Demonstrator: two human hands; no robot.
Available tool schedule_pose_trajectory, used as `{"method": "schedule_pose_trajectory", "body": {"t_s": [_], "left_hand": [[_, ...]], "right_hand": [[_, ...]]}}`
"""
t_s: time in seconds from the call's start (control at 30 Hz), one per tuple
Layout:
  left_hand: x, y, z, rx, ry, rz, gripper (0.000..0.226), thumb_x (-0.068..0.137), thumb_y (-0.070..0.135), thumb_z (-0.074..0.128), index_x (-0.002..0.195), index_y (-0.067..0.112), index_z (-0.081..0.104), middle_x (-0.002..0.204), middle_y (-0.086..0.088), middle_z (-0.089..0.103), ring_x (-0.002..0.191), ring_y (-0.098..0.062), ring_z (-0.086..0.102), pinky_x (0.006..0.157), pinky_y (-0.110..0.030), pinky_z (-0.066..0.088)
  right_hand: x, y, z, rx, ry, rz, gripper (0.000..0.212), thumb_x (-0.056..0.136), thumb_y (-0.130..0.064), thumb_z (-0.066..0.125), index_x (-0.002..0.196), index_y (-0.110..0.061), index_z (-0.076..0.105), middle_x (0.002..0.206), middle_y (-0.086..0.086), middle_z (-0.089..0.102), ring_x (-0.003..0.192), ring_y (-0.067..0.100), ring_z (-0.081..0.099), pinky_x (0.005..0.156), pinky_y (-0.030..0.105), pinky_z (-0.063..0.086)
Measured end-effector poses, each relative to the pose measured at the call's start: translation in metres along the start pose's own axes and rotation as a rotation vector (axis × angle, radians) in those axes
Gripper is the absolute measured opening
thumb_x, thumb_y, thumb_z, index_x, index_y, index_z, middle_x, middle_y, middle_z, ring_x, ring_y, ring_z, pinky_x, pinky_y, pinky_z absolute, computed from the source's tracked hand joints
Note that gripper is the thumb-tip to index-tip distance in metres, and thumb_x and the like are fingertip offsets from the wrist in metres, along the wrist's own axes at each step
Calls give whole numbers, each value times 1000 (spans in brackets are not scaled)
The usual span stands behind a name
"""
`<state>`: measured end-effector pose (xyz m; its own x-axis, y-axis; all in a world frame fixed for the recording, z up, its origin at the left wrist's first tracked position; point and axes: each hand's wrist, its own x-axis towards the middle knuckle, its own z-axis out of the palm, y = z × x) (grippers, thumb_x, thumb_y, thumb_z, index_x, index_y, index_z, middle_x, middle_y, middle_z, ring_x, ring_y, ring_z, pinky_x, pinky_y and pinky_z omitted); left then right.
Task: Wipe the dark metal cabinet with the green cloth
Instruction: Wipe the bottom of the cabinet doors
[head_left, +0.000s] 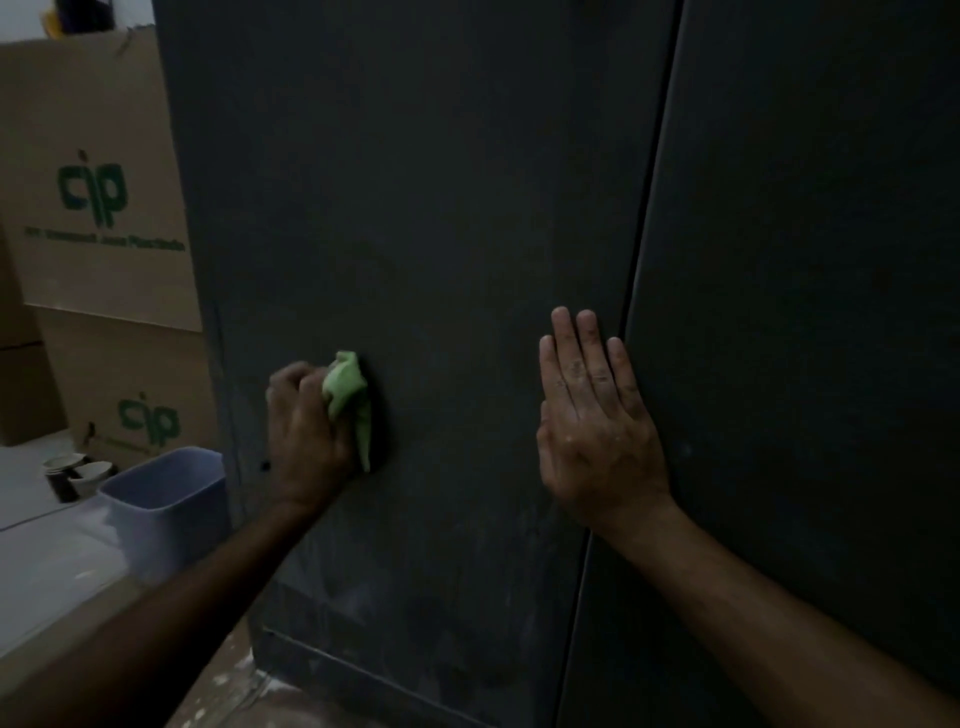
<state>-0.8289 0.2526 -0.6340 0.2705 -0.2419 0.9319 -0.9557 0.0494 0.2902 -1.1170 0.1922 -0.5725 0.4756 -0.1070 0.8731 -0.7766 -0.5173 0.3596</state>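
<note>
I see the dark metal cabinet (441, 208) upright and filling most of the view, its matte charcoal face split by a vertical seam right of centre into two door panels. Pale smudges and streaks mark the left panel toward its bottom edge. The green cloth (349, 400), light green and bunched into a crumpled wad, is pressed flat against the left panel, near that panel's left edge and in its lower half, well apart from the seam.

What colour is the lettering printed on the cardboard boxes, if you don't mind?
Green, on the brown cardboard boxes; the head view shows it.
</note>
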Motion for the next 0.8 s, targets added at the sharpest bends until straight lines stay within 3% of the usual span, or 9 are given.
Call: {"method": "schedule_pose_trajectory", "body": {"t_s": [0.1,0.2,0.27,0.37,0.47,0.57,0.6,0.67,0.8], "left_hand": [[15,-51,-16,78,68,-398,46,98,12,49,139,-7,40,142,-35,36,127,-46,40,106,-58,34],[77,-58,-20,80,256,-793,51,100,17,44,146,-3,34,151,-32,29,137,-44,35,112,-43,23],[84,-29,-8,63,237,-651,54,99,23,43,144,-6,34,151,-34,29,138,-46,33,114,-44,23],[1,-1,11,-28,110,-221,43,91,24,47,124,-3,46,129,-27,44,117,-46,44,102,-50,35],[-74,-43,10,150,-45,-215,38,92,15,49,123,-5,49,126,-30,48,114,-47,47,101,-52,38],[-22,-80,0,180,147,-922,46,101,19,42,140,-5,38,145,-34,35,133,-47,40,113,-50,28],[3,-77,-2,129,229,-1043,46,101,22,43,140,-1,39,147,-30,34,133,-43,39,112,-47,29],[31,-50,0,110,296,-912,45,99,22,45,137,-2,41,146,-30,35,132,-43,39,111,-46,28],[-36,-10,13,58,99,-315,44,90,15,51,121,-16,47,121,-40,48,112,-44,43,99,-49,32]], "right_hand": [[-1,0,-1,-4,-2,3,67,93,-18,46,153,3,24,163,20,13,153,32,7,124,47,11],[0,-3,0,1,1,13,67,92,-18,46,153,3,24,163,19,12,153,31,6,125,47,10],[-1,-2,0,5,3,14,67,93,-18,45,153,3,24,163,19,13,153,32,7,125,47,10],[-1,0,0,9,3,-8,67,93,-18,45,153,3,24,163,20,13,153,32,8,125,47,11],[-2,2,-1,6,-6,-15,65,94,-18,44,153,3,24,163,20,13,153,32,7,125,47,11],[-1,1,0,-15,-1,-32,64,95,-19,42,153,3,24,163,20,13,153,32,8,125,47,12],[-1,1,1,-19,2,-30,64,95,-19,41,153,3,24,163,20,13,153,33,8,125,47,11],[-3,1,1,-14,4,-18,64,95,-19,41,153,3,24,163,20,13,153,33,8,125,47,10],[-2,0,2,2,21,-29,64,95,-17,44,152,3,25,163,21,15,152,33,9,125,47,11]]}}
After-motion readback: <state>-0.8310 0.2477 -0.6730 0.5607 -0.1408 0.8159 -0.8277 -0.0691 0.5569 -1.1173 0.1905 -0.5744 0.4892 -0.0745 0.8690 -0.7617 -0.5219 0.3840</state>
